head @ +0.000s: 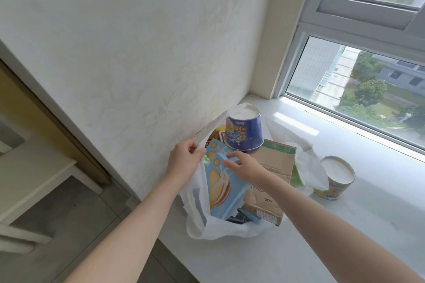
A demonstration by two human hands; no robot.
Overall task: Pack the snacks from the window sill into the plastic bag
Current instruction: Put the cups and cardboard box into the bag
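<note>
A white plastic bag (197, 220) stands open on the pale window sill (345, 225), close to the wall. My left hand (184, 161) pinches the bag's left handle and holds the mouth apart. My right hand (246, 167) grips the top of a light blue sandwich-biscuit box (223, 188) that stands slanted inside the bag. Also in the bag are a brown paper package (273, 167) and an upturned blue cup snack (245, 132). Smaller wrapped snacks show behind the box. A yellow cup snack (335, 177) stands upside down on the sill, right of the bag.
The textured white wall (149, 64) rises directly left of the bag. The window frame (289, 71) and glass run along the sill's far side. A beige table (32, 179) stands on the grey floor at lower left.
</note>
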